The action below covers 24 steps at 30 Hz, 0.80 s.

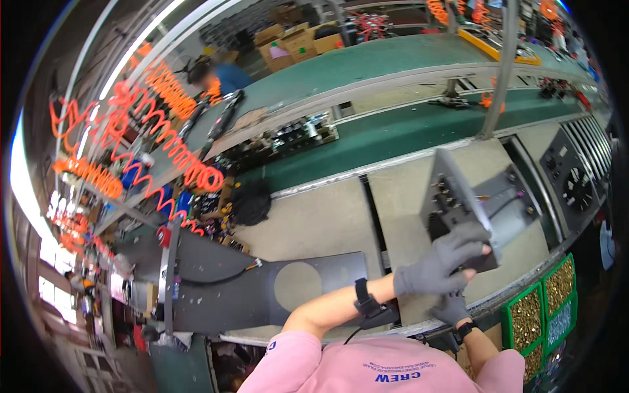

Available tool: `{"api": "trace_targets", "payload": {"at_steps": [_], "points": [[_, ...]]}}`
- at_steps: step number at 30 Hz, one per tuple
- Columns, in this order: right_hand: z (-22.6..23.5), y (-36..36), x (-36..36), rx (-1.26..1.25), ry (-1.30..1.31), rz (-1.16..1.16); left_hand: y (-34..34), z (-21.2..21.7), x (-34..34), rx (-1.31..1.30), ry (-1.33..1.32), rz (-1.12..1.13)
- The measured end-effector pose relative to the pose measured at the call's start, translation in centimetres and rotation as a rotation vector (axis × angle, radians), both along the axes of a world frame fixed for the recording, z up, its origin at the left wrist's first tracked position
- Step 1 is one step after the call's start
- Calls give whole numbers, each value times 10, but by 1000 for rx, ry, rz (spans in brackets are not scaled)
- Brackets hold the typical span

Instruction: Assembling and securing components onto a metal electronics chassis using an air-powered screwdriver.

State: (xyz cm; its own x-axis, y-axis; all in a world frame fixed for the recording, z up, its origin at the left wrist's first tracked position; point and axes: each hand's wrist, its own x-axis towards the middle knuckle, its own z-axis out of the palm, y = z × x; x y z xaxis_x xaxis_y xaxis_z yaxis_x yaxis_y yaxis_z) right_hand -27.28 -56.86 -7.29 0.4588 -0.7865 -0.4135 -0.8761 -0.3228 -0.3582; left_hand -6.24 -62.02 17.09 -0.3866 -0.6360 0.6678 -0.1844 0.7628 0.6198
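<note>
Grey gloves (426,278) cover the left hand (438,267) and the right hand (451,309), so there are two hands at work. The left hand bends its fingers around the near, low end of a grey metal piece (460,208) and seems to pinch it with the thumb. Maybe it is held this way so the tall side does not tip over. That piece is over the right part of the pale bench (321,216), with its tall side leaning a little and small bits stuck on its inner face. The right hand is just below the left one, near the bench edge. I cannot tell if its fingers are spread or pinching, because too little of them shows.

Now I count. There is one grey metal piece. There is one flat dark panel (223,304) lying to the left, with one big round hole and one black cable (219,282) on it. It may lie flat there so it stays out of the way. Each wrist has one black band, so that makes two. The green tray (543,306) on the right has at least four parts: three with gold bits, one with silver bits. It sits near the right hand, perhaps to be easy to reach.
</note>
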Motion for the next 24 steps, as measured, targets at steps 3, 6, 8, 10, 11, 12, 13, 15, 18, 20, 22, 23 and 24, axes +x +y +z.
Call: {"api": "trace_targets", "payload": {"at_steps": [3, 6, 8, 10, 11, 12, 13, 15, 18, 20, 22, 23, 24], "points": [[-12, -3, -1, -10, 188, 97, 71, -74, 43, 418, -262, -13], [0, -10, 2, -50, 235, 70, 198, -143, 102, 1004, -380, 198], [21, -20, 10, 188, 24, 10, 280, -135, 134, 1382, -415, 265], [16, -9, 22, -178, -170, 35, 375, -153, 146, 1514, -302, 421], [33, -7, 43, -214, -310, 72, 417, -149, 140, 1603, -289, 511], [48, -1, 64, -247, -446, 102, 448, -148, 135, 1690, -274, 593], [50, 6, 87, -151, -456, 88, 464, -161, 140, 1703, -248, 593], [74, 26, 134, -54, -476, 175, 495, -163, 143, 1684, -223, 602], [100, 72, 205, 60, -536, 428, 544, -170, 151, 1649, -178, 609], [101, 110, 246, 120, -608, 601, 577, -177, 160, 1617, -151, 615], [102, 151, 289, 87, -559, 758, 611, -184, 172, 1585, -125, 627], [107, 175, 311, 171, -557, 837, 628, -187, 177, 1568, -112, 637], [109, 197, 330, 257, -552, 915, 644, -190, 181, 1552, -98, 647]]}}
